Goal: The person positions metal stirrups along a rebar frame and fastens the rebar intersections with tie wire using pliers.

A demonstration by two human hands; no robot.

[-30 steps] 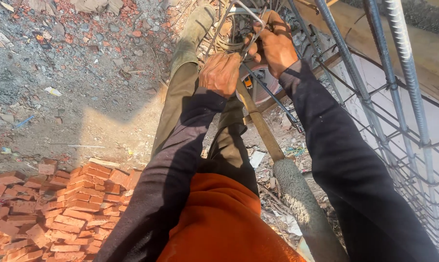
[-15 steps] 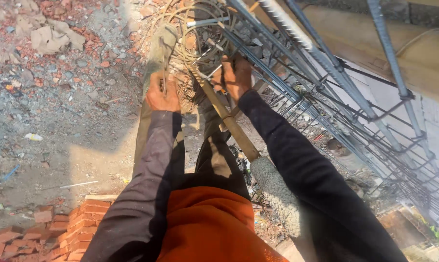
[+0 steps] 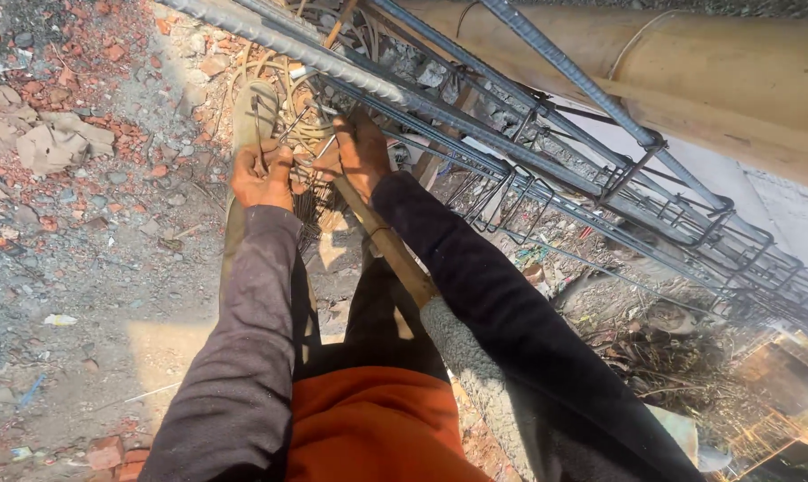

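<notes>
Tying wire at rebar cage, judging by grip.

Left hand clenched round bundle of thin wire, just left of cage's lower bars.

Right hand closed on wire end and short hooked tool, tool mostly hidden, touching cage's near bar.

Wire coil lies under cage, beyond both hands.

Wooden strip runs back from right hand below cage.

Next move likely calls for tight twist at bar crossing, wire kept taut.

Brick rubble left of cage.

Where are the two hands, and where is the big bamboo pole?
left hand (image 3: 263,176), head view, on the back of the hand.
right hand (image 3: 359,153), head view, on the back of the hand.
bamboo pole (image 3: 716,80), head view, on its smooth side.
</notes>
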